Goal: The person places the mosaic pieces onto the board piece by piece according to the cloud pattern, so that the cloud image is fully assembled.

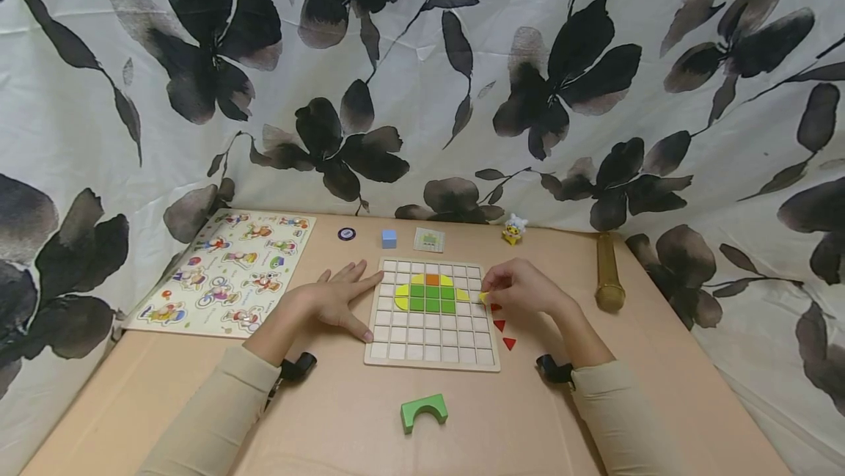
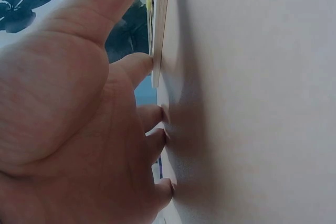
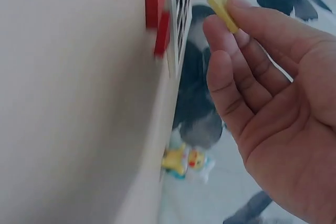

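Between thumb and forefinger my right hand (image 1: pixel 526 287) pinches a small yellow tile (image 3: pixel 224 13), just off the right edge of the grid board (image 1: pixel 432 351). Green tiles (image 1: pixel 432 300) fill the board's middle, with yellow tiles (image 1: pixel 401 297) at their sides and an orange tile (image 1: pixel 432 279) on top. My left hand (image 1: pixel 333 300) lies with fingers spread at the board's left side, thumb and forefinger right at its edge. In the left wrist view, the other fingertips rest on the table. Several red triangular tiles (image 1: pixel 509 343) lie beside the board under the right hand.
A green arch block (image 1: pixel 423 411) lies in front of the board. Behind it are a dark round disc (image 1: pixel 346 234), blue cube (image 1: pixel 389 239), pattern card (image 1: pixel 430 240) and small toy figure (image 1: pixel 514 229). A picture board (image 1: pixel 224 271) lies left; a brownish-gold tube (image 1: pixel 609 274) lies right.
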A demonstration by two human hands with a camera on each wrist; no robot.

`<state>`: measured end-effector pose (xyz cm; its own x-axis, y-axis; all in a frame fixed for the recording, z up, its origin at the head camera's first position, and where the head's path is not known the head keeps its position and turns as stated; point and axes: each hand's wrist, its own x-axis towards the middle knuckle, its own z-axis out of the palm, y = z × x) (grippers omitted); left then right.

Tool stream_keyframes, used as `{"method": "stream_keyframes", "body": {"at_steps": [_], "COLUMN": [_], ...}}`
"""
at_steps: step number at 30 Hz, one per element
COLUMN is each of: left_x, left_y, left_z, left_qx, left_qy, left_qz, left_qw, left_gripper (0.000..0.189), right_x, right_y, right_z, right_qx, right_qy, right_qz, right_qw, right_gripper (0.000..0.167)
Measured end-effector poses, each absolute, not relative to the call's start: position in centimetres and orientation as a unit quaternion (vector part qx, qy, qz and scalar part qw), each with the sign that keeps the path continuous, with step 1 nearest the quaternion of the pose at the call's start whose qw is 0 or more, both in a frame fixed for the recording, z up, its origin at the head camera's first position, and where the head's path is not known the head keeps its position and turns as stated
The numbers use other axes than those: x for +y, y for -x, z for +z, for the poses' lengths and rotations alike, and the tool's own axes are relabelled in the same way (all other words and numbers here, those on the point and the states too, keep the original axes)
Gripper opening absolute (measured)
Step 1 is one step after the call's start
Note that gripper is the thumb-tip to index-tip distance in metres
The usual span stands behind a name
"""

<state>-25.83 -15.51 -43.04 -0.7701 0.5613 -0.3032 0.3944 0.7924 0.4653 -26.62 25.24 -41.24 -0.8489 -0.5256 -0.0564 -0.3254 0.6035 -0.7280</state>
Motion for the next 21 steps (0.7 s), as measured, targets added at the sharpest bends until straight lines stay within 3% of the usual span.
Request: {"method": "stream_keyframes", "body": {"at_steps": [7,16,21], "left_x": [-15.4,-15.4,-15.5], "left_y": [25.6,25.6,25.6], "left_z": [-42.6,-42.7,-42.8], "left_qx": [0.927,0.928,0.929], "left_qy": [-0.249,-0.247,-0.246], "left_qz": [0.169,0.168,0.17], "left_qw": [0.224,0.223,0.219], "left_gripper": [0.125,0.124,0.123], "right_x": [22.1,20.6,20.4], "right_y": [26.3,26.2,26.1], "right_z": [-41.4,-42.0,-42.2], "right_qx": [0.899,0.916,0.915], "right_qy": [0.246,0.291,0.292], "right_qz": [-0.335,-0.261,-0.267], "right_qw": [0.137,0.084,0.084], "right_gripper": [0.006,0.01,0.013]}}
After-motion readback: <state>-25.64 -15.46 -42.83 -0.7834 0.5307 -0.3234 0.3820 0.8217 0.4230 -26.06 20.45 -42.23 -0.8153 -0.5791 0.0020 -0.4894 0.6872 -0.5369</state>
